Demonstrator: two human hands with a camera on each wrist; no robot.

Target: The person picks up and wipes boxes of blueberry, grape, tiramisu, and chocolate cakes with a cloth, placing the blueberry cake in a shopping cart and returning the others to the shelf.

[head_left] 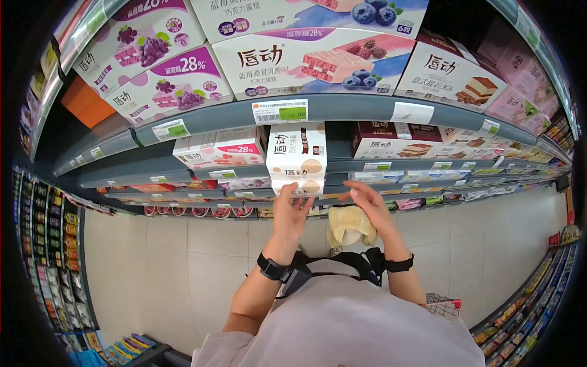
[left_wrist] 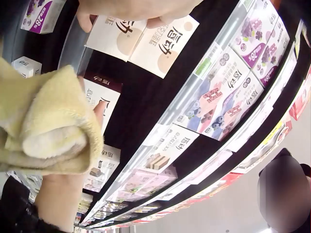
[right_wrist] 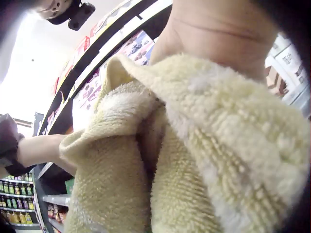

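A white cake box [head_left: 298,144] with tan dots juts out from a middle shelf in the head view. My left hand [head_left: 290,214] grips its near end; the left wrist view shows fingers across the dotted box [left_wrist: 163,46]. Apart from the box on its right, my right hand [head_left: 372,207] holds a yellow towel [head_left: 343,223], which hangs below the palm. Folds of the fuzzy towel [right_wrist: 116,179] fill most of the right wrist view and hide the fingers there. In the left wrist view the towel [left_wrist: 53,111] covers most of that hand.
Above is a shelf edge [head_left: 348,105] with price tags, bearing large blueberry cake boxes [head_left: 306,64]. On the box's shelf, a pink-and-white box [head_left: 219,150] stands left and tiramisu boxes [head_left: 397,144] right. A red-handled cart [head_left: 445,304] is behind on the right.
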